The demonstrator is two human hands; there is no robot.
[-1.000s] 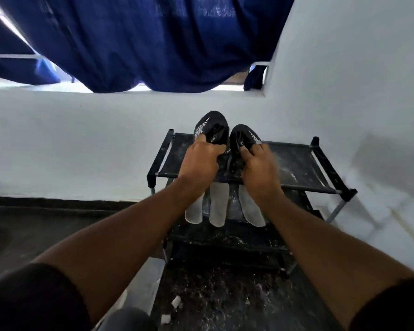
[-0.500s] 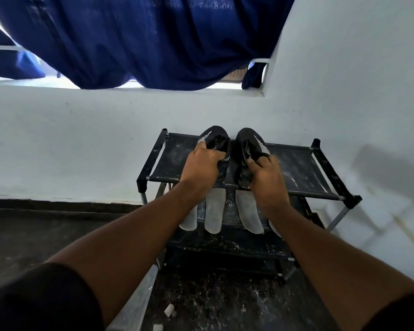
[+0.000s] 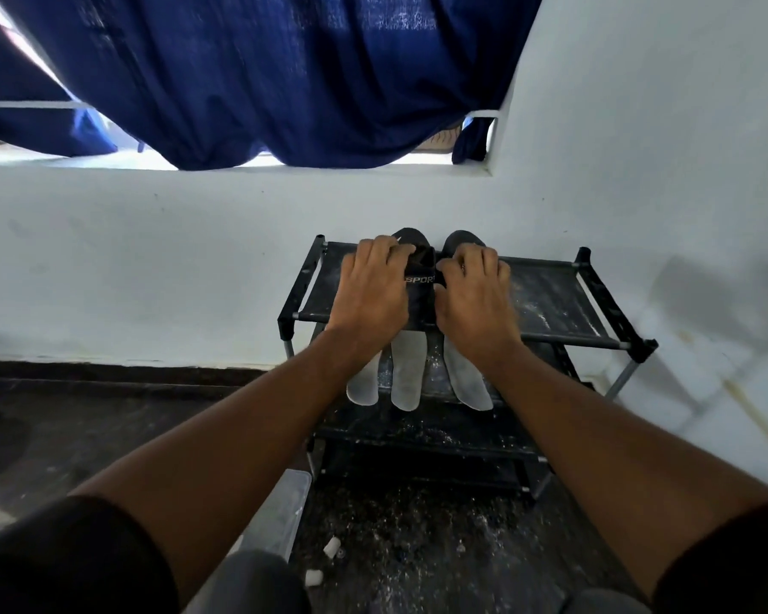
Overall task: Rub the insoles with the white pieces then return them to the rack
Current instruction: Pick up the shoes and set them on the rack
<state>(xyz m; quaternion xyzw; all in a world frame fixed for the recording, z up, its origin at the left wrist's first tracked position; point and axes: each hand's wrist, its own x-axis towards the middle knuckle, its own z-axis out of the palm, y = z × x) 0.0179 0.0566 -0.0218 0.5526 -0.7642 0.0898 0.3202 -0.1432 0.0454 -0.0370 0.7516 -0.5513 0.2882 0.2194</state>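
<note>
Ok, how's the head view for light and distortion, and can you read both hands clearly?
Head view: bright daylight leaks under the blue curtain, the floor below is dim; wide-angle bending curves the wall edges; left hand and right hand are sharp, resting on the black shoes on the rack.

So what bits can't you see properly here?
Head view only:
- Shoes: mostly hidden under the left hand and right hand.
- Insoles: upper ends hidden behind the wrists and the rack.
- White pieces on the floor: too small to identify.
</note>
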